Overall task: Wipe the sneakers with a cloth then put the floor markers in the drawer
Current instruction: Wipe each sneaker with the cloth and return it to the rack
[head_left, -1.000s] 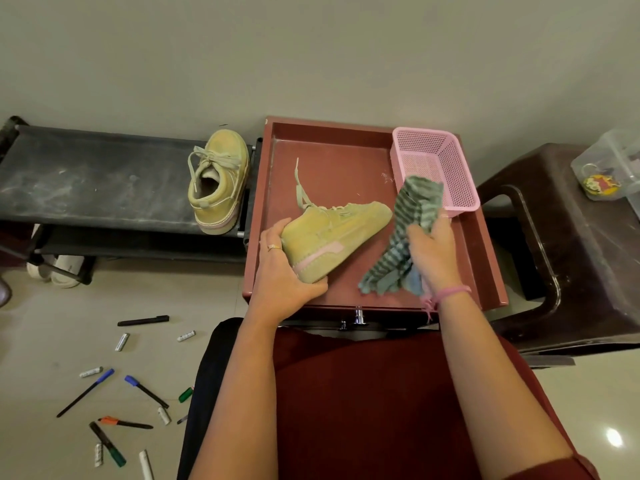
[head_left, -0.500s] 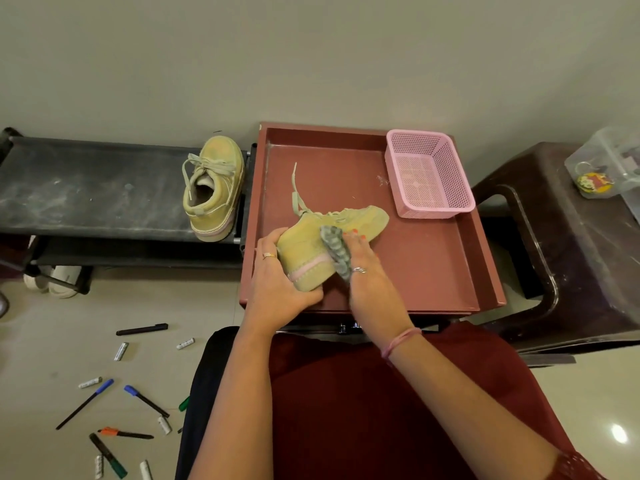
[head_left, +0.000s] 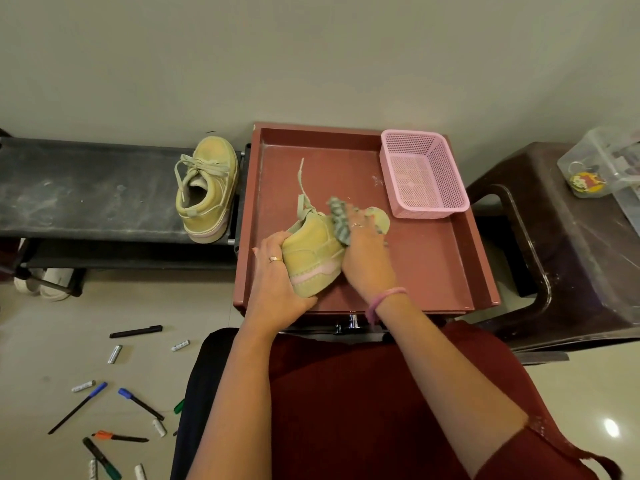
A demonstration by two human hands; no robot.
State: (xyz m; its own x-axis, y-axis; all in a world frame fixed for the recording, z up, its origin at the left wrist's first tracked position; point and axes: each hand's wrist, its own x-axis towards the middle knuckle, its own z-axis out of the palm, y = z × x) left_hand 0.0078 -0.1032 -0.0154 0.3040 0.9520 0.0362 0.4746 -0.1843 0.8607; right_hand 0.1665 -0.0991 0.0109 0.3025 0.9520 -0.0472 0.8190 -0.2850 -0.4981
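Yellow-green suede sneaker, on the maroon tray, heel grasped by left hand; right hand, clutching striped cloth, has advanced toeward, wiping underway; floor markers uncollected.

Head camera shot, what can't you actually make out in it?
- Cloth: blurred by motion and mostly under the right hand, so its extent is unclear.
- Sneaker in the tray: heel covered by the left hand, middle by the right hand.
- Markers on the floor: the lowest ones are cut off by the bottom edge; cap print is too small to read.
- Clear box: cut off by the right edge.
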